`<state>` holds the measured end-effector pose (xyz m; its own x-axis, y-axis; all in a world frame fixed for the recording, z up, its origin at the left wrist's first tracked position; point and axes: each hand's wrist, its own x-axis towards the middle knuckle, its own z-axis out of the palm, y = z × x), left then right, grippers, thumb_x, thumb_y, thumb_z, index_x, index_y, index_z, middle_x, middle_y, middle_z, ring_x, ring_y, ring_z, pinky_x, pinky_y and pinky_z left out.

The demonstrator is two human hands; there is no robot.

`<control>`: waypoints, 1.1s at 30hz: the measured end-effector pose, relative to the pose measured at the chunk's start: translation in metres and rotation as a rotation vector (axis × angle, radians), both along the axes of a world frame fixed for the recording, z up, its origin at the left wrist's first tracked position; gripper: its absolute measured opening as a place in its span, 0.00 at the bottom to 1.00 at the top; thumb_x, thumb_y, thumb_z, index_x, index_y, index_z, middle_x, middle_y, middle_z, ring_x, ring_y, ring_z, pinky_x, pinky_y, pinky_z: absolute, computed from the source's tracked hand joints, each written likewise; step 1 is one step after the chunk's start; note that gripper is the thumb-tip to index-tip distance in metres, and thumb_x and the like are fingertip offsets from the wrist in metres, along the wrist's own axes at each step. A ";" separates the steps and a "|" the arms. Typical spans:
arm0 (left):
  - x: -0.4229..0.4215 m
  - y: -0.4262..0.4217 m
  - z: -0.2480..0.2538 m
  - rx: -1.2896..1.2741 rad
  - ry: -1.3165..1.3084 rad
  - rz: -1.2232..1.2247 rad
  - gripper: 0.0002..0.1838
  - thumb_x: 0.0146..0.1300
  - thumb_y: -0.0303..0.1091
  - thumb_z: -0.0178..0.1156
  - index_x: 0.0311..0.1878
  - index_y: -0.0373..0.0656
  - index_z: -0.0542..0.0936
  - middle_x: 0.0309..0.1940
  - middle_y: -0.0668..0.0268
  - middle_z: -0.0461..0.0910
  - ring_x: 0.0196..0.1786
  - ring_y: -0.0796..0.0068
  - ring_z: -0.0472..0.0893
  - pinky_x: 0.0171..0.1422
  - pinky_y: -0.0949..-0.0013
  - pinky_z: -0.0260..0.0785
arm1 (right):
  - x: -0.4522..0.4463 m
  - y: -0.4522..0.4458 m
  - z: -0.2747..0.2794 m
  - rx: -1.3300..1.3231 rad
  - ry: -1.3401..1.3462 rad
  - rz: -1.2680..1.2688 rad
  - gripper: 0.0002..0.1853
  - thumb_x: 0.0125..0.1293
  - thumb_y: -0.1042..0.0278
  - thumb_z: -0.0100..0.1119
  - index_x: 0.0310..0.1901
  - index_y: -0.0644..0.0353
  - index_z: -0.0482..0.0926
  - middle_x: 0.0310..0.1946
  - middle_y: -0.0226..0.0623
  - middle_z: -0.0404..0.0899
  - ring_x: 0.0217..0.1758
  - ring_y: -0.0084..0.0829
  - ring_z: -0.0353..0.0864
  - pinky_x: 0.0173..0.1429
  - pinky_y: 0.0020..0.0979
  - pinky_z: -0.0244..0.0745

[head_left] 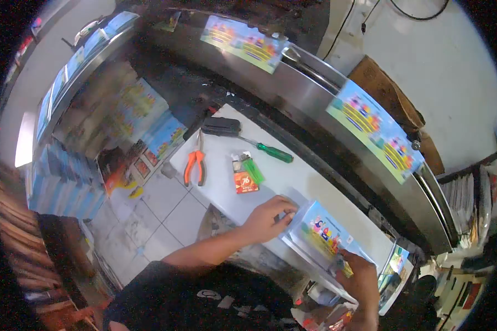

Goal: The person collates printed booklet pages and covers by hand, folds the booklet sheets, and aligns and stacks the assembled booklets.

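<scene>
A stack of blue booklets with a cartoon cover (321,227) lies on the white bench (221,193), near its front edge. My left hand (269,219) is at the stack's left corner, fingers curled with thumb and forefinger close together; what they pinch, if anything, is too small to make out. At the stack's right end is my right hand (356,273), its fingers bent at the edge of the booklets and partly hidden. Orange-handled pliers (195,163), a green screwdriver (273,152), a black case (222,126) and a red packet (245,181) with a green item lie farther left.
A metal rail (315,105) with printed sheets (370,127) on it runs behind the bench. Piles of blue booklets (66,185) stand at the far left. More printed sheets (163,135) lie beyond the tiled floor (168,218). Cardboard (384,83) leans behind the rail.
</scene>
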<state>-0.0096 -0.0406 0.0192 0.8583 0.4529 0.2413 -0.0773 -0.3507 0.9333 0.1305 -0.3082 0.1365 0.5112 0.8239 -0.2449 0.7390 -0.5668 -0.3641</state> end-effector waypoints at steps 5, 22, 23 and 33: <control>-0.001 0.001 -0.004 0.039 -0.030 0.001 0.09 0.63 0.26 0.59 0.46 0.39 0.79 0.45 0.57 0.79 0.48 0.61 0.80 0.51 0.65 0.73 | 0.089 -0.033 0.056 0.059 -0.365 -0.174 0.07 0.63 0.68 0.53 0.36 0.61 0.79 0.30 0.51 0.79 0.33 0.47 0.81 0.37 0.44 0.74; 0.000 0.001 -0.005 -0.010 -0.009 0.016 0.07 0.65 0.28 0.58 0.44 0.39 0.80 0.44 0.56 0.80 0.50 0.59 0.80 0.55 0.63 0.72 | 0.121 -0.045 -0.017 0.190 -0.444 -0.262 0.18 0.55 0.69 0.66 0.49 0.59 0.79 0.45 0.48 0.81 0.46 0.51 0.80 0.51 0.45 0.76; 0.000 0.000 -0.006 0.000 -0.023 0.014 0.08 0.64 0.28 0.58 0.45 0.40 0.80 0.45 0.58 0.79 0.47 0.61 0.80 0.50 0.65 0.73 | 0.084 -0.028 -0.014 0.065 -0.400 -0.209 0.24 0.51 0.64 0.71 0.52 0.58 0.78 0.49 0.47 0.79 0.50 0.49 0.79 0.56 0.44 0.75; -0.003 0.004 0.001 0.036 -0.060 -0.029 0.10 0.64 0.27 0.58 0.48 0.39 0.79 0.46 0.58 0.77 0.46 0.63 0.80 0.46 0.67 0.74 | -0.012 0.019 -0.004 -0.065 -0.225 0.053 0.39 0.38 0.53 0.78 0.54 0.58 0.76 0.56 0.45 0.75 0.58 0.46 0.73 0.59 0.44 0.72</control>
<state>-0.0128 -0.0362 0.0199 0.8546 0.4178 0.3084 -0.1433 -0.3811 0.9133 0.1180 -0.2897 0.1325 0.5149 0.8375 -0.1828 0.8271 -0.5414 -0.1510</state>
